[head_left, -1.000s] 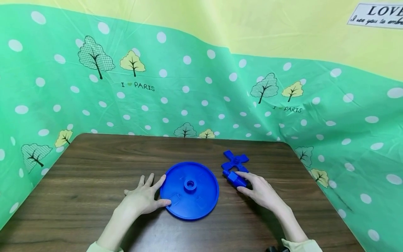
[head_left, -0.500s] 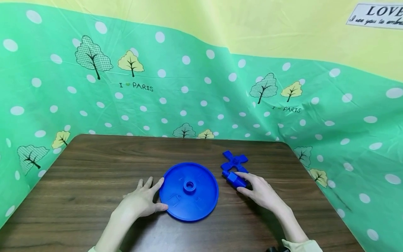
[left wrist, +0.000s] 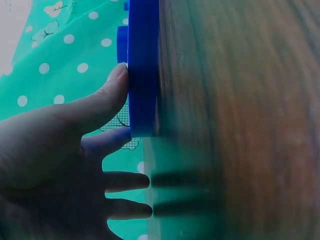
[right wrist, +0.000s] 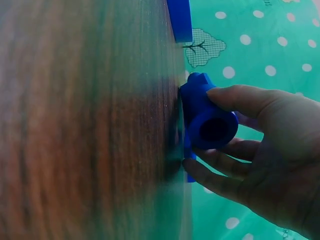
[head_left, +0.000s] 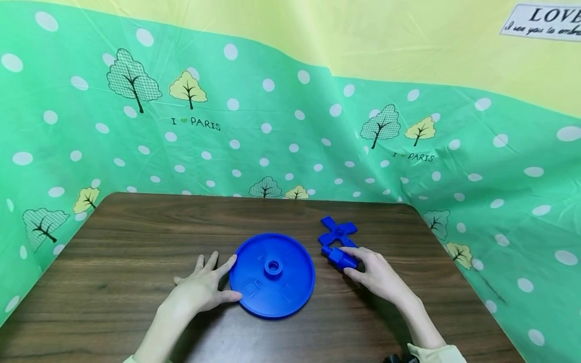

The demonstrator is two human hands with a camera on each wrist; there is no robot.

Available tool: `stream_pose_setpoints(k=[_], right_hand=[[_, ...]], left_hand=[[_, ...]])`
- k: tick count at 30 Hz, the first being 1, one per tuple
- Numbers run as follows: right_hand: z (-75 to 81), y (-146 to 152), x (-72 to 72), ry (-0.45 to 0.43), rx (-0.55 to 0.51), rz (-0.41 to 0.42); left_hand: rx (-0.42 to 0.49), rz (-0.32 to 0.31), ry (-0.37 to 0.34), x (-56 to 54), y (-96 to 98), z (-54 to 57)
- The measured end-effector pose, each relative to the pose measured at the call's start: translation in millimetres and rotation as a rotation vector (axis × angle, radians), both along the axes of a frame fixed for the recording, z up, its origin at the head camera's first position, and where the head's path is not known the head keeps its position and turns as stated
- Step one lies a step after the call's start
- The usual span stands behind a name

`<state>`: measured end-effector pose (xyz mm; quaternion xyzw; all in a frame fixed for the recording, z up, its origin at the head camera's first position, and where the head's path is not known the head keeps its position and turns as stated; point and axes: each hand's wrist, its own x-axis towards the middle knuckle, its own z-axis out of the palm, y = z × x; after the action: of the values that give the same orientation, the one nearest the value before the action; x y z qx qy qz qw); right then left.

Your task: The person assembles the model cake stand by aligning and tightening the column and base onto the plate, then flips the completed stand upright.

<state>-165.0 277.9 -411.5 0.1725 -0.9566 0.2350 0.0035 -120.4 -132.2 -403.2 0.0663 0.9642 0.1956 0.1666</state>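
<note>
A round blue disc [head_left: 290, 290] with a raised rim and a hollow central hub lies flat on the table. My left hand [head_left: 195, 292] is at its left edge, fingers spread and fairly straight, thumb and index fingertips at the rim. In the left wrist view the disc [left wrist: 143, 75] appears edge-on. My right hand [head_left: 379, 275] pinches a blue tube-shaped piece [head_left: 338, 256] with a six-sided middle and a narrow stub. The right wrist view shows the thumb on the piece [right wrist: 200, 107], its hollow end facing the camera. Just behind it lies a blue four-armed cross [head_left: 338, 231].
The dark wooden table [head_left: 181, 217] carries the blue parts. A green and yellow curtain [head_left: 272, 126] with dots and trees hangs behind and around it. At the front right, a small black object [head_left: 395, 359] shows beside the right sleeve [head_left: 438, 354].
Over the second my left thumb has drawn back from over the disc to its rim. The tube-shaped piece has turned slightly in my right hand; its dark open end now shows from above.
</note>
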Motion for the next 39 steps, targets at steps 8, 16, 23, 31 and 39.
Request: stream_pose_setpoints(k=[8, 16, 23, 31, 39], right_hand=[[3.3, 1.6, -0.5, -0.006, 0.019, -0.024], [5.0, 1.6, -1.2, -0.057, -0.029, -0.016], [4.3, 1.9, -0.4, -0.054, -0.020, -0.016], [4.8, 0.7, 1.9, -0.057, -0.044, -0.025], [15.8, -5.3, -1.9, -0.010, -0.100, -0.028]], left_hand=[[0.028, -0.054, 0.018, -5.7, -8.6, -2.8], [-0.001, -0.079, 0.035, -14.7, -6.3, 1.3], [-0.062, -0.129, 0.056, -23.0, -8.8, -0.5], [-0.062, -0.170, 0.082, -24.9, -14.0, -10.6], [-0.061, -0.180, 0.098, -27.0, -15.3, -14.3]])
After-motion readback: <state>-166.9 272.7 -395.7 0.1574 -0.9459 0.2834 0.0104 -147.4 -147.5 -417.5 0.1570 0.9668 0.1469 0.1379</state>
